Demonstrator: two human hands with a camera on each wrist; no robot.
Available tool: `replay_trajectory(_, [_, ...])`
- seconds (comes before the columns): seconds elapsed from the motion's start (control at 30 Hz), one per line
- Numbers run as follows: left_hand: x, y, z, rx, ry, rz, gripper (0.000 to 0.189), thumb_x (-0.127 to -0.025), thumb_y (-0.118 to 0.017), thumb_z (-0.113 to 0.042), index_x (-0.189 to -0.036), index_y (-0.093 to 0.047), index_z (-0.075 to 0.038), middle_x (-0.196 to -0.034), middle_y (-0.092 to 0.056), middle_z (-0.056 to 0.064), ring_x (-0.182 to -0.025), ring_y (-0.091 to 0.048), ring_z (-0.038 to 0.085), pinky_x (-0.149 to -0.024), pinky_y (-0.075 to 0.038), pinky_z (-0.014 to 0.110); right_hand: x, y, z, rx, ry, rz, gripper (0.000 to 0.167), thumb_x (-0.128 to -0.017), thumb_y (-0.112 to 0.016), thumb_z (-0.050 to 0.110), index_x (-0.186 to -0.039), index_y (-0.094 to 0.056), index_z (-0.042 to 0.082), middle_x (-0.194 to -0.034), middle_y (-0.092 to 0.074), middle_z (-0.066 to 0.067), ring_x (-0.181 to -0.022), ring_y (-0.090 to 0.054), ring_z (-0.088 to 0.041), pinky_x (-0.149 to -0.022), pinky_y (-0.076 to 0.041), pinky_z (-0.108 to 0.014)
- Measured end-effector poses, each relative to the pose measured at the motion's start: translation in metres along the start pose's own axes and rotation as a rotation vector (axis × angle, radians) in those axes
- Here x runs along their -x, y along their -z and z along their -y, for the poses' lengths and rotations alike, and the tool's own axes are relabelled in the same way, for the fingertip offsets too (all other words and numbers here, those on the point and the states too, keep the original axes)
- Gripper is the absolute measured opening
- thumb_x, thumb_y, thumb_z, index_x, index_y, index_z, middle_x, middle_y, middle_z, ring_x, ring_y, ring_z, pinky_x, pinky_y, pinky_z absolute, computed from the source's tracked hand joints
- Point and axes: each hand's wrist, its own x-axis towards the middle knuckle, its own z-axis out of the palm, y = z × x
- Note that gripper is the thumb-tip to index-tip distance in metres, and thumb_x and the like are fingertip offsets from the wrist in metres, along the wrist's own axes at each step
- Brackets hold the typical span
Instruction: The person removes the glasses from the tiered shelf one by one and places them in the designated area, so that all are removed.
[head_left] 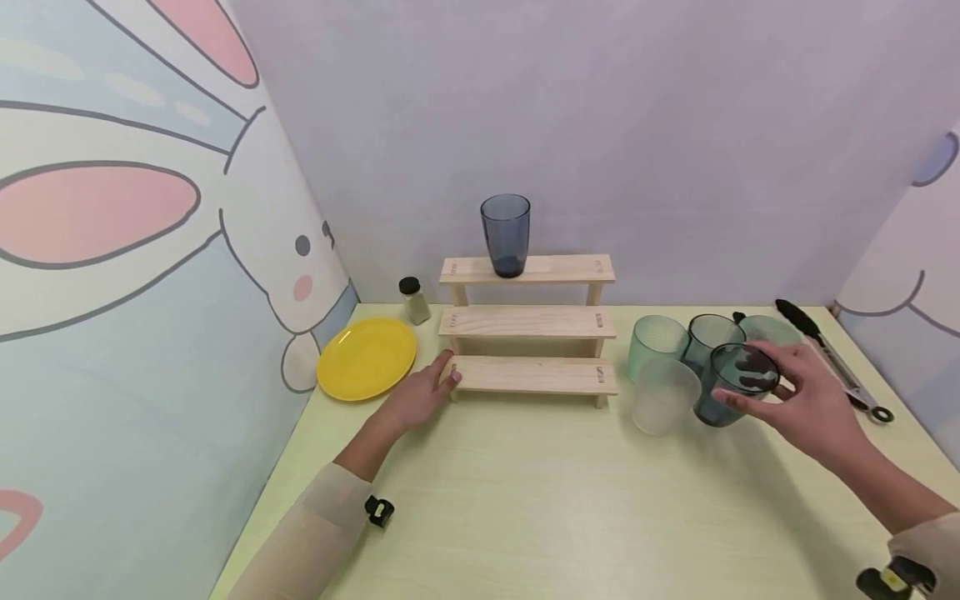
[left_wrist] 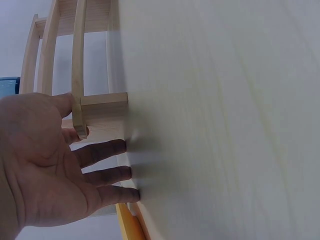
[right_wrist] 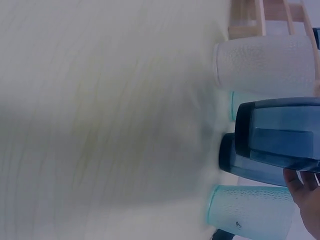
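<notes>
My right hand point(head_left: 813, 408) holds a dark blue glass point(right_wrist: 282, 132) between thumb and fingers. It is upright and, in the right wrist view, its base is raised above the table. Close around it stand another blue glass point(head_left: 705, 333), a frosted clear cup point(head_left: 662, 404), a green cup point(head_left: 652, 346) and a second green cup point(right_wrist: 250, 212). With thumb and index finger, my left hand point(head_left: 420, 398) pinches the left end of the lowest plank of a three-tier wooden shelf point(head_left: 532, 375); its other fingertips reach down to the table. One blue glass point(head_left: 507, 237) stands on the top tier.
Left of the shelf lies a yellow plate point(head_left: 366, 358), with a small black-capped jar point(head_left: 415, 302) behind it. Black-tipped tongs point(head_left: 836, 358) lie at the far right, beyond the cups. Walls bound the table at the back and on both sides.
</notes>
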Motion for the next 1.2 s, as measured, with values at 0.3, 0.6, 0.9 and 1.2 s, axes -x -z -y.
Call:
replay_trajectory(0.3, [-0.004,-0.002,0.006,0.011,-0.020,-0.008,0.078,-0.117,-0.037,-0.061,-0.177,-0.025,-0.012,-0.171,-0.046,0.026,-0.153,-0.052,0.051,-0.126,-0.042,0.065,0.004,-0.012,-0.009,0.023,0.001,-0.015,0.086,-0.079,-0.103,0.019,-0.153,-0.062,0.002,-0.118,-0.049,-0.010,-0.099,-0.046,0.013,-0.083,-0.041,0.008])
replay_trajectory(0.6, [-0.010,-0.006,0.017,-0.024,-0.058,-0.026,0.082,-0.115,-0.031,-0.069,-0.176,-0.026,-0.014,-0.165,-0.053,0.028,-0.145,-0.061,0.051,-0.119,-0.049,0.065,0.005,-0.017,-0.013,0.003,0.032,-0.009,0.083,-0.081,-0.102,0.019,-0.151,-0.063,0.001,-0.125,-0.050,-0.014,-0.102,-0.047,0.007,-0.084,-0.042,0.007])
replay_trajectory(0.9, [-0.007,-0.005,0.013,-0.026,-0.048,-0.024,0.078,-0.116,-0.030,-0.067,-0.175,-0.028,-0.016,-0.158,-0.061,0.028,-0.136,-0.068,0.047,-0.113,-0.053,0.063,0.006,-0.018,-0.016,0.065,0.040,-0.009,0.086,-0.080,-0.103,0.025,-0.152,-0.062,0.001,-0.131,-0.053,-0.023,-0.103,-0.040,0.016,-0.080,-0.040,0.008])
replay_trajectory(1.2, [0.001,-0.001,0.001,-0.014,-0.032,-0.029,0.068,-0.119,-0.038,-0.054,-0.174,-0.030,-0.014,-0.157,-0.062,0.029,-0.138,-0.066,0.047,-0.117,-0.051,0.064,0.005,-0.018,-0.014,0.057,0.056,-0.014,0.086,-0.080,-0.103,0.022,-0.152,-0.062,0.002,-0.135,-0.054,-0.024,-0.109,-0.038,0.021,-0.082,-0.039,0.008])
